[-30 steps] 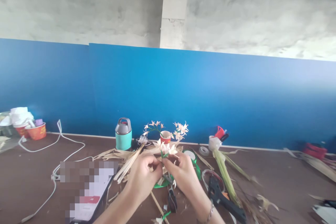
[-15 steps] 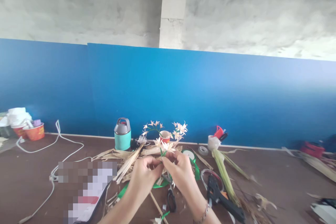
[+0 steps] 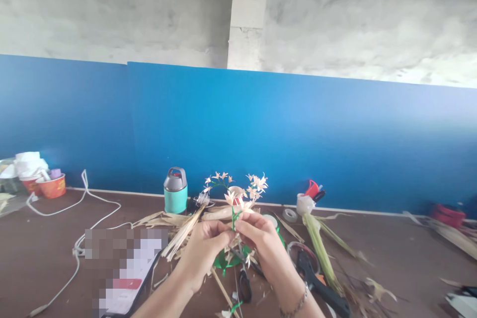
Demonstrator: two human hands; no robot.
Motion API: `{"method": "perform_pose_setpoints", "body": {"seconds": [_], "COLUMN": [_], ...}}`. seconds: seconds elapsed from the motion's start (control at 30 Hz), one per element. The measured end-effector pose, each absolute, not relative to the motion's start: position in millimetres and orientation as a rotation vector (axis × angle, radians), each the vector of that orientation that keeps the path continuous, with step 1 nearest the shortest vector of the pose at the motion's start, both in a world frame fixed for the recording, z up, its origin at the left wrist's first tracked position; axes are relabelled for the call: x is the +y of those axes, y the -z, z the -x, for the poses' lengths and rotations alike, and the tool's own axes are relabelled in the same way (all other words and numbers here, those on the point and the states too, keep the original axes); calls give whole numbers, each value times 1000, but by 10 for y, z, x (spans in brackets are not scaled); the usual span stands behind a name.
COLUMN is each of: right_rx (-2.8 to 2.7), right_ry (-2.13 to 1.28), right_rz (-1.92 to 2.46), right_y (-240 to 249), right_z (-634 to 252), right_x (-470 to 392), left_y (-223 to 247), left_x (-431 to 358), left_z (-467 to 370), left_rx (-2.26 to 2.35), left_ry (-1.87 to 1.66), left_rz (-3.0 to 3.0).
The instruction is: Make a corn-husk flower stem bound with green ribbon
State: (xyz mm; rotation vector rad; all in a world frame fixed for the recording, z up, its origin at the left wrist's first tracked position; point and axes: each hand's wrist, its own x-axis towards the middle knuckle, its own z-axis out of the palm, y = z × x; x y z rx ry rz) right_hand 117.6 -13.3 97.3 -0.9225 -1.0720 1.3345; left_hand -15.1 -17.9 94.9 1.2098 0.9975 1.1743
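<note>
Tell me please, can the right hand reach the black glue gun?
Probably yes: the glue gun lies beside the right forearm with nothing seen over it, though the right hand is busy at the green stem.

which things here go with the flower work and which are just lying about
With the work, it seems:
flower stem, in left hand and right hand
dry husks
green ribbon
scissors
glue gun

Lying about, probably:
phone
flask
white cable

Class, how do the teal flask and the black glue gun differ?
The flask is teal with a grey top; the glue gun is black. The flask stands upright, while the glue gun lies down. The flask is near the blue panel; the glue gun is nearer the camera. Both are on the brown table.
</note>
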Motion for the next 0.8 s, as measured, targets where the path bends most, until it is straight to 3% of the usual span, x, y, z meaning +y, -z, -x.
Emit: {"method": "perform_pose_setpoints", "body": {"seconds": [0.17,0.43,0.8], "right_rx": [-1001,-752,-743], "right_ry": [-1319,-1556,-1089], "right_rz": [902,493,665], "right_y": [-919,-797,-660], "right_z": [-1150,-995,-771], "right_x": [-126,-131,-234], "left_y": [-916,-836,-829], "left_x": [-200,-203,-314], "left_z": [128,81,2], "left_rx": [961,729,660], "left_ry": [-1234,-1336,-1326], "left_rz": [-1134,-968,-649]}}
